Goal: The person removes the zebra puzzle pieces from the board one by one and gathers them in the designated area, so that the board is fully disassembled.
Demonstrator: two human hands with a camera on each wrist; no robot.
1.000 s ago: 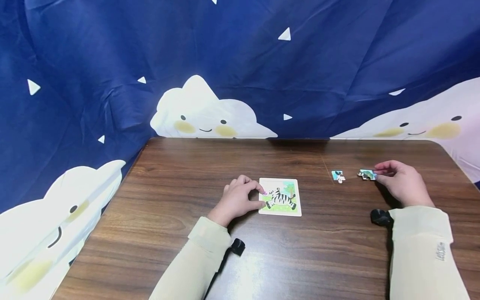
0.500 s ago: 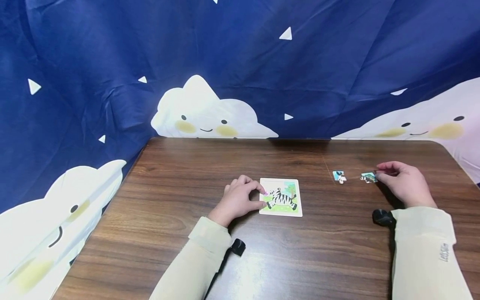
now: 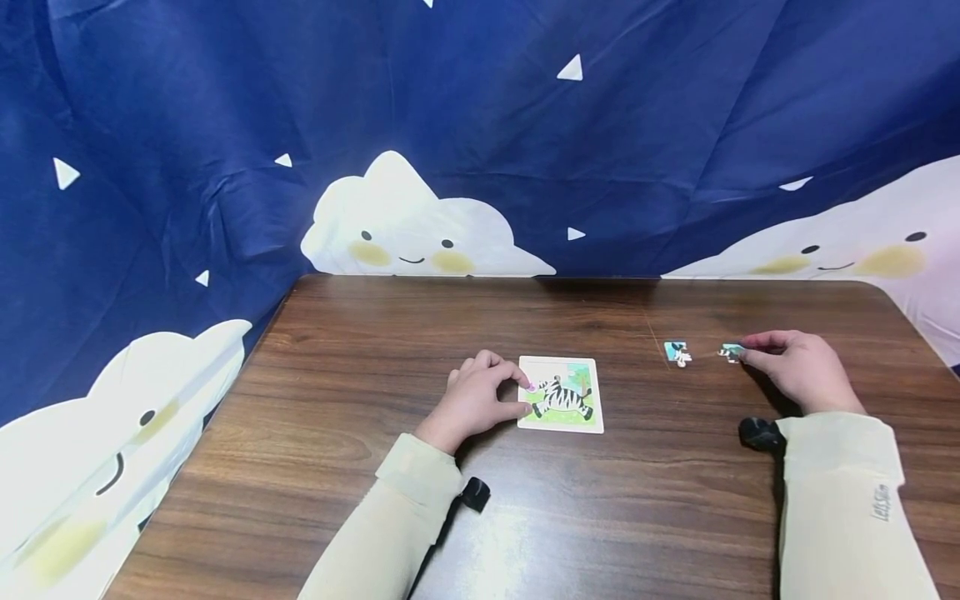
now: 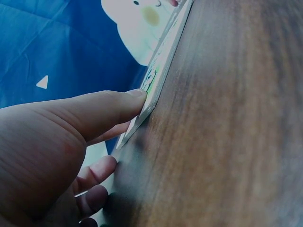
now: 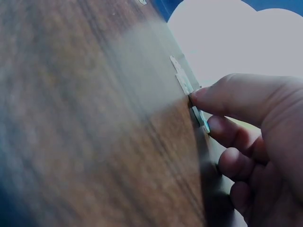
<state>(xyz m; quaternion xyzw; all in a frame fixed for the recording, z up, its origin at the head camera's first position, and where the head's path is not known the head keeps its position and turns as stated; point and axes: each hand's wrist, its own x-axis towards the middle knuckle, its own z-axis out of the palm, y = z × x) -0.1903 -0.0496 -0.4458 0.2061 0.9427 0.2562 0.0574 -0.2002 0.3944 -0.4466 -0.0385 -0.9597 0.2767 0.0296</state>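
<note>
In the head view, a square zebra puzzle board (image 3: 561, 417) with a white border lies flat on the table. My left hand (image 3: 480, 396) rests at its left edge, thumb and index finger spread apart and touching the picture. The left wrist view has that thumb (image 4: 118, 106) lying on the board. Farther right, my right hand (image 3: 810, 371) pinches a small jigsaw piece (image 3: 730, 353) between thumb and fingers. Up close in the right wrist view, this thin piece (image 5: 182, 81) is partly covered by the thumb. Another jigsaw piece (image 3: 677, 352), blue and white, lies just left of it.
The brown wooden table (image 3: 360, 358) reaches back to a dark blue curtain (image 3: 480, 108) with white clouds. Black wrist-worn devices, left (image 3: 476, 494) and right (image 3: 761, 434), sit below the sleeve cuffs near the tabletop.
My right hand has shifted slightly left and closed farther over the jigsaw piece, covering more of it; the piece has turned slightly. My left hand and the board have stayed put.
</note>
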